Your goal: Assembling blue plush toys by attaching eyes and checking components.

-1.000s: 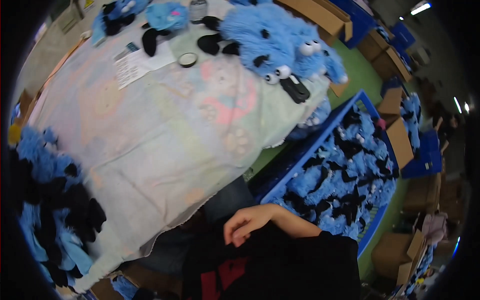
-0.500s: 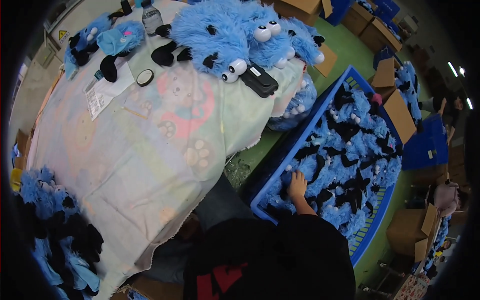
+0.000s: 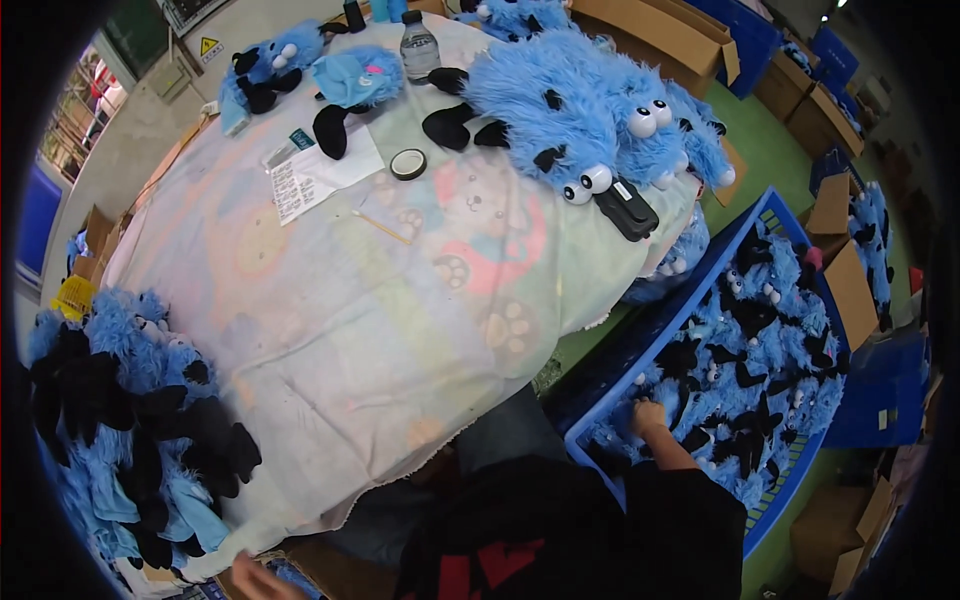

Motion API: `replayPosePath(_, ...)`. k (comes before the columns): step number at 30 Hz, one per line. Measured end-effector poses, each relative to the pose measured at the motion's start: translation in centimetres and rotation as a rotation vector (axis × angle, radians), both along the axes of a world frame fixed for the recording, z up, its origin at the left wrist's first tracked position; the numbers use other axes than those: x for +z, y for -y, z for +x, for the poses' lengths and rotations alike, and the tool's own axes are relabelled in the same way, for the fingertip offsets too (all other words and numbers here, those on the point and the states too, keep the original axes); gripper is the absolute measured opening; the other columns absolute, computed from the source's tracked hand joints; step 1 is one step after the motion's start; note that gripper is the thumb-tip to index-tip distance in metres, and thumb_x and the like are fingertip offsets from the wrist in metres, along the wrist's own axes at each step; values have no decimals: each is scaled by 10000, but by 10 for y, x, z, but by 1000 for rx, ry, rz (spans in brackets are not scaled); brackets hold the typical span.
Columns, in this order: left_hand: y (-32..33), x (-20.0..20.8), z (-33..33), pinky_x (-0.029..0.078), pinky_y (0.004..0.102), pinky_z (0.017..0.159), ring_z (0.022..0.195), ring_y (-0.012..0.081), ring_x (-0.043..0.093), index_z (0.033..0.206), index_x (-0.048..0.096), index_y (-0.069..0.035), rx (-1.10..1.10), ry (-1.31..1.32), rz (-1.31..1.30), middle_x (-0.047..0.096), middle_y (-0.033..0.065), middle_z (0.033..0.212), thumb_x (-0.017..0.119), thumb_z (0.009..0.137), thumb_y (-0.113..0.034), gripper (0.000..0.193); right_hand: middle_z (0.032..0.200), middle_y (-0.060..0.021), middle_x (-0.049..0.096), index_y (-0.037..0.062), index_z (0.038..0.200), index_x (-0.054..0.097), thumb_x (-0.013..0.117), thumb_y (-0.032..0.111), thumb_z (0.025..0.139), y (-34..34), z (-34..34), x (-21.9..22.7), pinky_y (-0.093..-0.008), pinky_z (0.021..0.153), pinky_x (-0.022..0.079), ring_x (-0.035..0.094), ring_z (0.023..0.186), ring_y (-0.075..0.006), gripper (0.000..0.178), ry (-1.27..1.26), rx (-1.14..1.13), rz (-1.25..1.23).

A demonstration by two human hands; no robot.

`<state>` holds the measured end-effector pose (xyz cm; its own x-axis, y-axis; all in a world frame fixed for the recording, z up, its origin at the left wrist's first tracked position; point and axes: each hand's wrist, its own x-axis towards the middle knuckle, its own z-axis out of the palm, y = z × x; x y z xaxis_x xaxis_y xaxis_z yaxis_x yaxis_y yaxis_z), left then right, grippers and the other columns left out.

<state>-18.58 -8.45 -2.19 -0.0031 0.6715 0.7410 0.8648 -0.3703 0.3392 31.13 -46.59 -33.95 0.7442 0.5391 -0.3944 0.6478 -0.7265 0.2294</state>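
My right hand (image 3: 650,417) reaches into a long blue plastic basket (image 3: 612,478) piled with furry blue plush toys (image 3: 745,375) with black limbs and white bulging eyes. Its fingers are curled in the fur of a plush toy at the basket's near left end, and their tips are hidden. My left hand (image 3: 262,580) is at the lower edge, smeared by motion, near the table's cloth hem and an open cardboard box (image 3: 345,572). To its upper left, a heap of blue plush toys (image 3: 150,400) hangs over the table's left side.
A pale patterned cloth (image 3: 330,340) covers the table. On it lie large blue plush toys (image 3: 550,100), a black case (image 3: 627,210), a tape roll (image 3: 408,164), a paper sheet (image 3: 330,180), a thin stick (image 3: 383,228) and a water bottle (image 3: 419,50). Cartons (image 3: 848,275) stand beyond the basket.
The view has swung left, shifting the scene rightward. My left hand has come into sight at the lower edge. My right hand stays in the basket, its fingers now more curled into the toys.
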Motion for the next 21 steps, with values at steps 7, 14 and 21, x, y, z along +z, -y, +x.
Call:
replayPosePath(7,37,7,184,430,336,828,886,268,551,868,614,-18,-960,209,-594,614,107,974,553,695,35,191,766,-85,625,45,773,594,606,242,688,-96,-4,210,-351,571,448,573,618,-263,215,-120,-195,210)
replayPosePath(14,30,20,225,406,325,874,990,269,526,1157,513,8,-1223,566,-1012,542,142,1147,538,782,-48,380,649,-46,525,45,726,497,598,130,632,-175,-31,385,-281,529,375,435,550,-197,161,-1015,150,861)
replayPosePath(21,2,5,172,409,318,873,992,217,509,1199,461,24,-1187,1183,-1232,529,146,1142,560,843,-188,426,877,-53,526,43,806,463,587,8,643,-308,-117,365,-240,699,375,451,741,-169,208,-1263,382,1490)
